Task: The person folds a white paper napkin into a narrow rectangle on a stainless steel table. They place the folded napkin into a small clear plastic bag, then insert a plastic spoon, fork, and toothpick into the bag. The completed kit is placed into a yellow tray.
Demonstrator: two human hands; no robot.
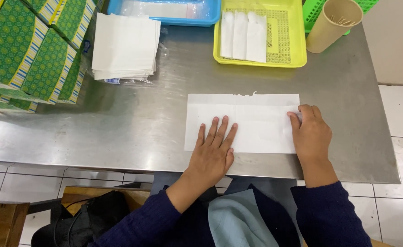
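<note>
Pressing white paper sheet flat at near worktop centre: your left hand fingers spread on it, right hand fingers pinching right edge. One lengthwise fold apparently done; further folds left.

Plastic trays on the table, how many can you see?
3: a blue tray at the top centre, a yellow tray right of it, and a green basket tray behind the beige cup, mostly hidden.

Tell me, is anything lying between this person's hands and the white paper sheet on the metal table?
Nothing visible does. The left hand lies flat on the white paper sheet, and the right hand touches its right edge.
</note>
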